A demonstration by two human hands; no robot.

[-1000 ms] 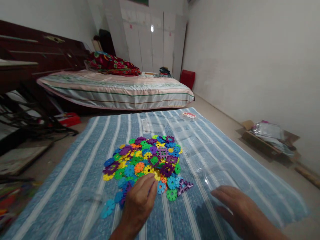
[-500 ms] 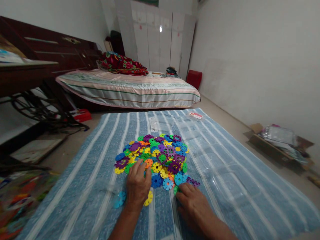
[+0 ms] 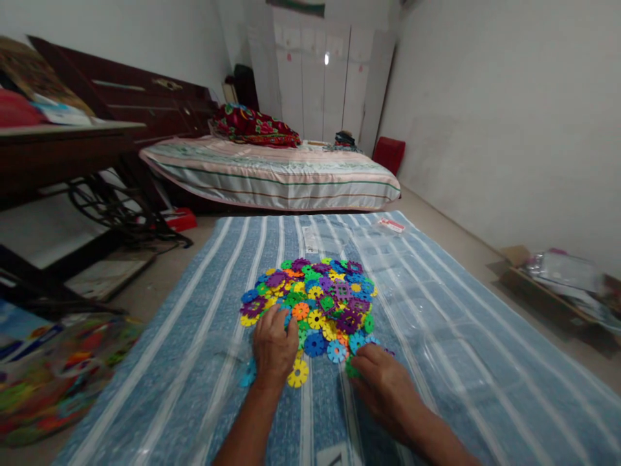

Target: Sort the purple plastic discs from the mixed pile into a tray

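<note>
A heap of colourful plastic notched discs and squares, interlocking building pieces point(image 3: 316, 318), lies on a blue-and-white striped cloth. My left hand point(image 3: 275, 343) rests at the heap's near left edge, fingers bent together; a blue disc point(image 3: 286, 315) shows by its fingertips, but what it grips is hidden. To the right, my right hand point(image 3: 383, 378) pinches a green notched disc point(image 3: 352, 367) low over the cloth, partly covered by the fingers. Between the hands lies a loose yellow disc point(image 3: 297, 373). A light-blue disc point(image 3: 248, 373) sits left of my left wrist.
Clear plastic packaging point(image 3: 451, 353) lies flat on the cloth point(image 3: 194, 310) right of the heap. A bed point(image 3: 272, 178) stands beyond. At left are a sewing-machine table point(image 3: 72, 136) and a bag of colourful pieces point(image 3: 63, 382); an open cardboard box point(image 3: 557, 298) is at right.
The camera view has swung slightly left, so the scene sits farther right. Both hands stay close to the same pieces, the right one still holding the green disc.
</note>
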